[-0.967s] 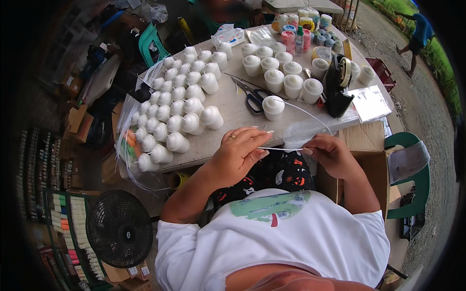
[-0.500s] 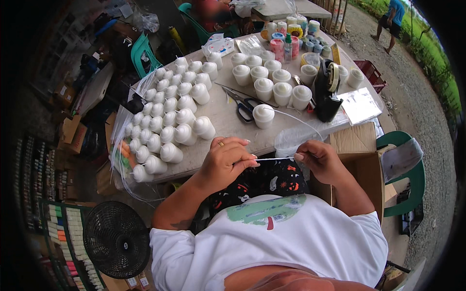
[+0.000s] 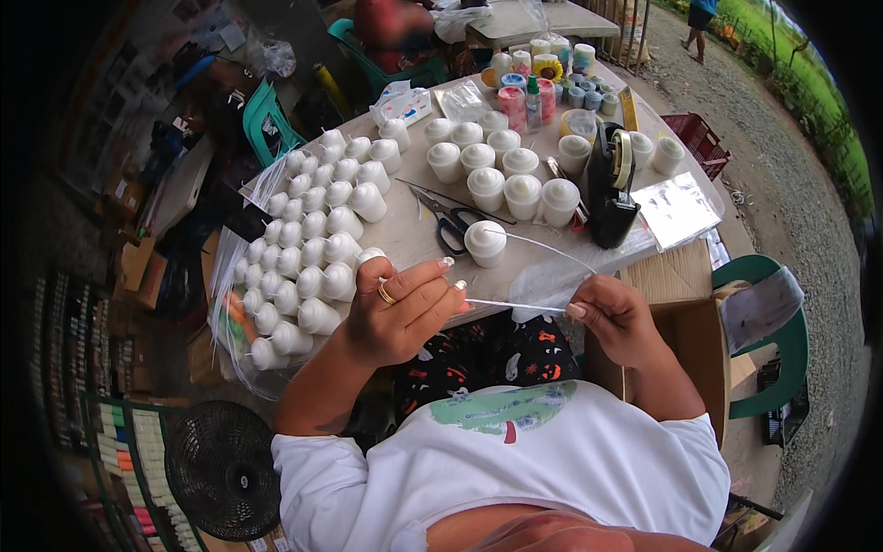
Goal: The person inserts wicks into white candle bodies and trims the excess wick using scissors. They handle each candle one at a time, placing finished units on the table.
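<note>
A thin white wick cord [image 3: 520, 304] is stretched between my hands above the table's front edge. Its left end is pinched in my left hand [image 3: 400, 311], which wears a ring. My right hand [image 3: 614, 320] grips the cord between thumb and fingers. From there the cord arcs back to the top of a single white candle [image 3: 485, 246] with a domed top, standing upright just beyond my hands. Blue-black scissors [image 3: 451, 232] lie open beside that candle. Many more white candles [image 3: 313, 253] stand in rows at the left, close to my left hand.
Another group of white candles [image 3: 476, 156] stands farther back, near a black tape dispenser [image 3: 613, 189]. Clear plastic sheets [image 3: 676, 210] lie at the right. Decorated candles [image 3: 512, 109] and a spray bottle [image 3: 533, 101] are behind. A cardboard box [image 3: 685, 317] and a fan [image 3: 223, 469] flank me.
My left hand has moved left and down a little, widening the span of cord between my hands. My right hand has shifted slightly right. A passer-by at the far right has walked on.
</note>
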Action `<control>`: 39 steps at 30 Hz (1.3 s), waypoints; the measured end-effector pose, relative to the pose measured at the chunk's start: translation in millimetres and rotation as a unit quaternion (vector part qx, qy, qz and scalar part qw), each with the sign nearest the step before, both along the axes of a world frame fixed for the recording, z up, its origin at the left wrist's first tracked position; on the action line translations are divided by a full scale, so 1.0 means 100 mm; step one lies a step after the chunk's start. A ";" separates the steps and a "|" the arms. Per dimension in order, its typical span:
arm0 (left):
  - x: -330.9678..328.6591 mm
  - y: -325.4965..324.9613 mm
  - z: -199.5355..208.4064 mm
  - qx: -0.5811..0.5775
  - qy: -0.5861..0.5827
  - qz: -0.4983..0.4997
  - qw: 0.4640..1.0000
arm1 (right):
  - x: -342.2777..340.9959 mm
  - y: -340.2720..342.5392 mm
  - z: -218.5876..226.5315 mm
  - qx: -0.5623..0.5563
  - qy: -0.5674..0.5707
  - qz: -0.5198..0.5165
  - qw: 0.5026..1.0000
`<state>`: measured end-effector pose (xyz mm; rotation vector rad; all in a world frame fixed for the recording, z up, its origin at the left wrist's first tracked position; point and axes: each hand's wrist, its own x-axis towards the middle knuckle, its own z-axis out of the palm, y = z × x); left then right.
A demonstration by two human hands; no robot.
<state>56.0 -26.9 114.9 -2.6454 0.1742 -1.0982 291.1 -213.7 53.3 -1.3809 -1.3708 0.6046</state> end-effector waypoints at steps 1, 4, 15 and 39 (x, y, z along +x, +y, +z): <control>0.01 0.01 0.04 -0.007 0.005 -0.004 1.000 | 0.02 -0.02 0.02 -0.008 0.016 0.004 1.000; 0.10 0.02 0.13 -0.038 0.028 -0.030 0.998 | 0.10 -0.03 0.04 -0.103 0.186 0.084 0.973; 0.42 0.27 0.24 -0.055 0.079 -0.067 0.993 | 0.15 0.13 0.08 -0.122 0.250 0.126 0.952; 1.36 1.08 -0.70 -0.537 0.149 0.206 0.805 | 0.17 0.05 -0.19 0.065 0.059 -0.142 0.986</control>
